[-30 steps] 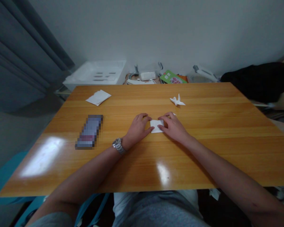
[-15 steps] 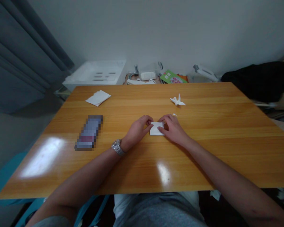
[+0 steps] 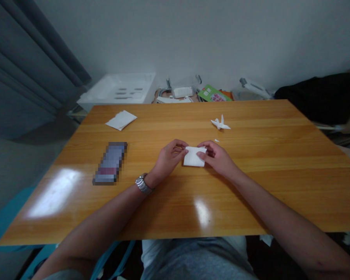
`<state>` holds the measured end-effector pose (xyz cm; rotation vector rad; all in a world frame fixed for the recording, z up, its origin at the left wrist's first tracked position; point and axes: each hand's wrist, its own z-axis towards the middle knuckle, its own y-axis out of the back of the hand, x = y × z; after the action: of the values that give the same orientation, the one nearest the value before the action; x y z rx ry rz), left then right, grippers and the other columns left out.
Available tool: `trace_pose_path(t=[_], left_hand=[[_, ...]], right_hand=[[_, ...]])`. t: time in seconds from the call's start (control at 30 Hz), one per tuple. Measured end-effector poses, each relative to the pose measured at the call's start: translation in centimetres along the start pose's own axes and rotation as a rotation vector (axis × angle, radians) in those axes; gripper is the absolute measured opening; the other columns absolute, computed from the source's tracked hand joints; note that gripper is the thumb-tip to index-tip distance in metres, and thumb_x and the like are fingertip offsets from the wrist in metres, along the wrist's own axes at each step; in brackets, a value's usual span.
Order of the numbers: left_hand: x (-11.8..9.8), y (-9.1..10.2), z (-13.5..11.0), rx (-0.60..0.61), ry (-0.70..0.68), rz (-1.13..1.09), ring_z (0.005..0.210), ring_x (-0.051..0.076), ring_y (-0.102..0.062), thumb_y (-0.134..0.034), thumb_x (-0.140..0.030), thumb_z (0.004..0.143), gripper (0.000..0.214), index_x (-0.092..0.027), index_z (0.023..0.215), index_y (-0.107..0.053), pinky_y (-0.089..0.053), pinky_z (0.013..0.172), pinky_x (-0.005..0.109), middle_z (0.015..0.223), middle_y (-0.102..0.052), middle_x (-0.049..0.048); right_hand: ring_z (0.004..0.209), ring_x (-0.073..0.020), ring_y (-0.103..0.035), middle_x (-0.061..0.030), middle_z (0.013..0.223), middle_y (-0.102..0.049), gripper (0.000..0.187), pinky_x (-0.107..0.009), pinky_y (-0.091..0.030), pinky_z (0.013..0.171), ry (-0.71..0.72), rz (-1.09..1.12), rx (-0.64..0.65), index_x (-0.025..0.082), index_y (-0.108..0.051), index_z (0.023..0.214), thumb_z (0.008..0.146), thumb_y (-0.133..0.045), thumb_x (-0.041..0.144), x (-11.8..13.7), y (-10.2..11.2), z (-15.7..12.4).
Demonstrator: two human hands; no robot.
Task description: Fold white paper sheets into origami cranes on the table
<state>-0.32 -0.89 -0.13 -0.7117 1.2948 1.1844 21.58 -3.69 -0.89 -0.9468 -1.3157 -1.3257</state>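
Observation:
A small folded piece of white paper [image 3: 193, 157] is held between my two hands over the middle of the table. My left hand [image 3: 169, 156] pinches its upper left corner between thumb and fingers. On the other side, my right hand [image 3: 217, 157] grips the right edge, thumb on the front face and fingers behind. The paper tilts a little toward me, and its back is hidden. Beyond my right hand stands a white origami crane [image 3: 221, 123], with a tiny paper scrap [image 3: 216, 140] between the two.
Folded white sheets [image 3: 121, 120] lie at the far left of the wooden table [image 3: 163, 206]. A pixelated phone [image 3: 110, 163] rests nearer on the left. Behind the table's back edge are a white tray [image 3: 128, 87], a green booklet [image 3: 212, 93] and dark cloth [image 3: 317, 99].
The folded paper has been raised slightly and shows a larger face toward me. My right hand has shifted a little to the right; my left fingers now close on the corner.

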Motion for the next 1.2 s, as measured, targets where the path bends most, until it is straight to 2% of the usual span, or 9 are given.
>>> trace_pose_path(t=[0.2,0.33,0.57,0.9,1.2], left_hand=[[0.06,-0.07,-0.05,0.011,-0.021,-0.002,0.09,0.014,-0.069,-0.069,-0.031,0.092,0.022,-0.018,0.109,-0.064,-0.06,0.078,0.026,0.108,-0.071,0.0068],[-0.19,-0.06,-0.12,0.009,-0.045,0.02,0.092,0.015,-0.069,-0.068,-0.031,0.093,0.02,-0.018,0.108,-0.066,-0.059,0.082,0.027,0.107,-0.071,0.0072],[-0.7,-0.09,-0.21,0.008,-0.016,0.005,0.091,0.015,-0.069,-0.069,-0.03,0.092,0.021,-0.017,0.108,-0.065,-0.06,0.079,0.026,0.107,-0.071,0.007],[-0.27,-0.18,-0.14,-0.009,-0.015,-0.015,0.09,0.014,-0.068,-0.069,-0.031,0.091,0.025,-0.018,0.112,-0.063,-0.059,0.077,0.025,0.106,-0.069,0.0068],[-0.66,-0.26,-0.19,-0.008,0.011,-0.075,0.087,0.014,-0.068,-0.072,-0.03,0.089,0.023,-0.017,0.106,-0.065,-0.058,0.075,0.025,0.105,-0.07,0.0067]], right_hand=[[0.072,-0.0174,-0.057,-0.0003,0.082,-0.063,0.026,-0.031,-0.046,0.066,0.009,-0.045,-0.038,0.022,-0.063,0.101,0.085,-0.073,0.04,0.31,0.02,-0.12],[0.074,-0.0171,-0.057,-0.0005,0.084,-0.062,0.026,-0.031,-0.046,0.068,0.034,-0.052,-0.032,0.021,-0.064,0.104,0.087,-0.072,0.04,0.3,0.09,-0.21],[0.072,-0.0169,-0.056,0.0001,0.083,-0.061,0.025,-0.03,-0.045,0.067,0.041,-0.066,-0.036,0.022,-0.064,0.103,0.087,-0.072,0.04,0.59,0.16,-0.33],[0.072,-0.0172,-0.055,0.0002,0.082,-0.06,0.025,-0.03,-0.045,0.067,0.06,-0.096,-0.044,0.023,-0.064,0.104,0.088,-0.071,0.041,0.6,0.27,-0.4],[0.075,-0.0178,-0.057,-0.0012,0.085,-0.062,0.024,-0.031,-0.046,0.069,0.039,-0.075,-0.043,0.022,-0.062,0.102,0.087,-0.071,0.04,0.94,0.19,-0.42]])
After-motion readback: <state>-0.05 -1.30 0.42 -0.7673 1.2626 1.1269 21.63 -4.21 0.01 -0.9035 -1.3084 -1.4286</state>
